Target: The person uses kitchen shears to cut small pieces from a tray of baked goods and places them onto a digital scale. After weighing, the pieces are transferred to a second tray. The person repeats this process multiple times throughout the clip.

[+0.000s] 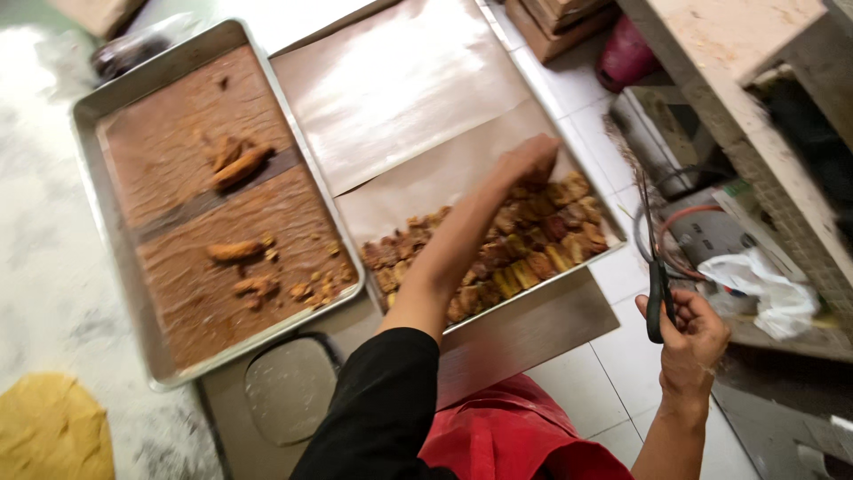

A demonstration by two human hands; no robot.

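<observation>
Below, left hand [530,160] on glossy fried pieces [524,244], right hand [689,333] gripping slim tongs [655,267]

Single view from my head, tilted steeply down, close over the trays [124,258] and my forearms.
</observation>
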